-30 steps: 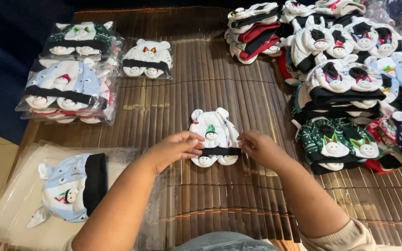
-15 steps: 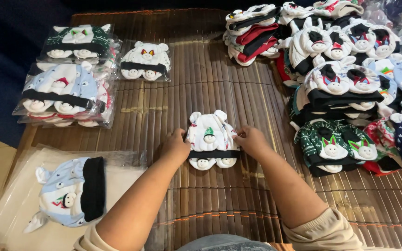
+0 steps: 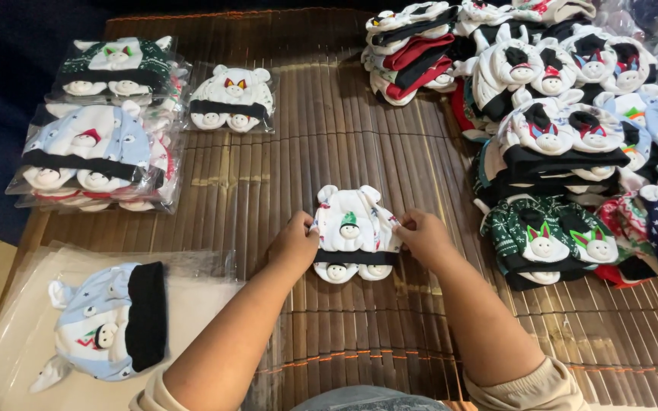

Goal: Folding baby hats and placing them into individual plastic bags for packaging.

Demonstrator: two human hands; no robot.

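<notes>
A small white knitted baby set with a green-capped animal face and a black band (image 3: 356, 232) is laid flat near the middle of a brown slatted bamboo mat (image 3: 329, 152). Its left edge is pinched by the fingers of the left hand (image 3: 295, 245), and its right edge is gripped by the right hand (image 3: 422, 234); both hands are closed on the fabric, with the set held between them. Bare mat is seen above the set and below the forearms, so open room is left on those sides. To the right, just beside the right hand, a dark green patterned set with animal faces (image 3: 546, 237) is found at the edge of a crowded heap of loose unpacked sets (image 3: 565, 91). Well apart at the upper left, a stack of sets packed in clear plastic bags (image 3: 97, 152) is placed along the mat's left edge, with a single bagged white set (image 3: 231, 99) beside it. At lower left, a pale blue set with a black band (image 3: 108, 323) is laid on a pile of empty clear bags (image 3: 199, 297).
</notes>
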